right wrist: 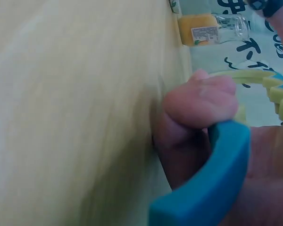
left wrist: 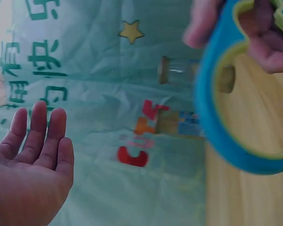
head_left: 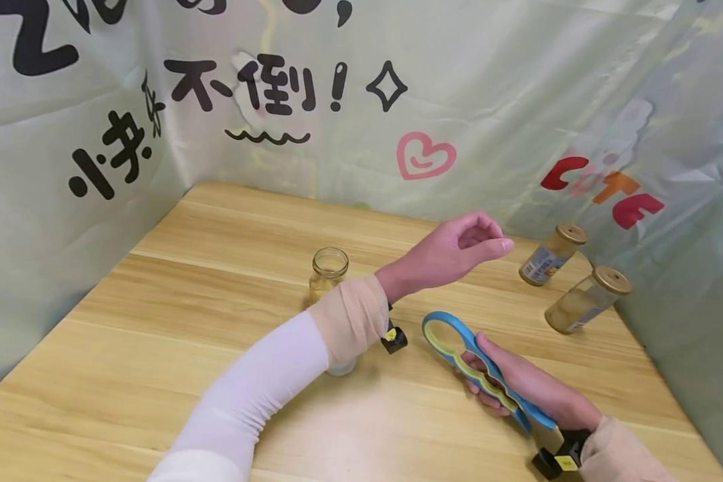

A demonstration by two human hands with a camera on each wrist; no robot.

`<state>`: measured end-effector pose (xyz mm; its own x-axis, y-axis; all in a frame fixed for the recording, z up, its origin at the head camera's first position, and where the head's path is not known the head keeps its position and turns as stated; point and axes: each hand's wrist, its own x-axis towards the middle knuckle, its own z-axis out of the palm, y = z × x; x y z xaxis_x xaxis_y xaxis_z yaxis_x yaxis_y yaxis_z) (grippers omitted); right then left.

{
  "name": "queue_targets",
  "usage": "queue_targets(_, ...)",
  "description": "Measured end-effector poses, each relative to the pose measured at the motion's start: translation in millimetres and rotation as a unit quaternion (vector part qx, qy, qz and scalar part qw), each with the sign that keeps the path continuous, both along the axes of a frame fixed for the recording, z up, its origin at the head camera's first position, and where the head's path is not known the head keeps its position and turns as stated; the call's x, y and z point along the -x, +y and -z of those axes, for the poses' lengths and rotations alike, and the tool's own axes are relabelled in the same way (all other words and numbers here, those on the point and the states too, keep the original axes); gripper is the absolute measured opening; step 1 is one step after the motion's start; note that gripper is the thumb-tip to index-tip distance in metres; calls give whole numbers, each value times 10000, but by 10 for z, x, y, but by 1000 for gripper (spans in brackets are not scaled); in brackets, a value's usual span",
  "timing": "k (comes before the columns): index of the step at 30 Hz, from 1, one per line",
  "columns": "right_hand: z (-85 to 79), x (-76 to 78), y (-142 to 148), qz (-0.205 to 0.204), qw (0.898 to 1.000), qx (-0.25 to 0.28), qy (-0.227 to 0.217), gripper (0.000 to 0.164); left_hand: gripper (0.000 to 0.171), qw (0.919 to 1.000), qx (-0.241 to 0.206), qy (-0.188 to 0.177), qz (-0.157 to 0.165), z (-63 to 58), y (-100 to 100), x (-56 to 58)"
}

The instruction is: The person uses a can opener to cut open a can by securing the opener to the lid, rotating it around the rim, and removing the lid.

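Note:
My right hand [head_left: 518,375] grips a blue jar opener [head_left: 448,321] with a yellow-green scalloped inner edge, held over the right part of the table. In the right wrist view, fingers curl round its blue handle [right wrist: 212,179]. My left hand [head_left: 448,251] is raised beyond the opener with loosely bent fingers and holds nothing; the left wrist view shows its bare palm [left wrist: 28,183]. Behind my left forearm stands a lidless glass jar [head_left: 329,263], partly hidden; its yellow-orange contents [right wrist: 198,28] show in the right wrist view.
Two glass jars with gold lids, a labelled one [head_left: 548,258] and a nearer one [head_left: 584,301], stand at the table's right edge. A whitish thing [head_left: 342,367] peeks out under my left forearm. Printed cloth [head_left: 488,120] walls the wooden table [head_left: 126,348].

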<state>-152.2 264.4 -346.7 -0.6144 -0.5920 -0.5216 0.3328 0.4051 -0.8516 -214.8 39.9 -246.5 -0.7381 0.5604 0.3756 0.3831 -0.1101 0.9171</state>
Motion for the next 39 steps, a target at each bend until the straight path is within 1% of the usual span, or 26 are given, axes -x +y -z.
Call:
queue_targets(3, -23, -4, 42, 68, 9997, -165, 184, 75, 19, 9997, 135, -50, -189, 162, 145, 116)
queue_targets(6, -69, -7, 104, 152, 9986, -311, 395, 77, 19, 9990, 135, 2, -432, 281, 246, 176)
queue_targets(10, -149, 3, 227, 396, 9962, -432, 647, 78, 17, 9974, -68, 160, -699, 351, 345, 214)
queue_targets(14, -189, 38, 332, 717, 9924, -472, 882, 77, 17, 9964, -48, 118, -835, 400, 458, 280)
queue_targets(18, -139, 65, 386, 682, 9908, -528, 1048, 75, 18, 9954, 178, 5, -941, 479, 578, 415)
queue_targets(21, -49, 68, 399, 356, 9903, -557, 1221, 72, 18, 9941, 429, -20, -998, 534, 655, 550)
queue_targets(25, 40, 47, 402, -40, 9880, -623, 1411, 69, 20, 9927, 722, -56, -967, 588, 740, 699)
queue_targets(28, 57, 25, 407, -229, 9876, -672, 1398, 66, 20, 9916, 910, -175, -900, 632, 799, 762)
queue_targets(30, 61, 16, 417, -327, 9880, -614, 1380, 65, 20, 9906, 1050, -222, -842, 664, 845, 796)
queue_targets(33, 64, -5, 450, -327, 9898, -488, 1300, 64, 18, 9882, 1330, -274, -705, 692, 929, 837)
queue_targets(35, 64, -26, 479, -255, 9914, -429, 1208, 65, 17, 9858, 1542, -215, -623, 693, 994, 868)
queue_targets(37, 62, -36, 504, -245, 9929, -404, 1092, 66, 16, 9835, 1738, -144, -490, 675, 1037, 911)
queue_targets(39, 59, -26, 514, -327, 9933, -376, 1038, 64, 16, 9809, 1901, -63, -406, 639, 1058, 973)
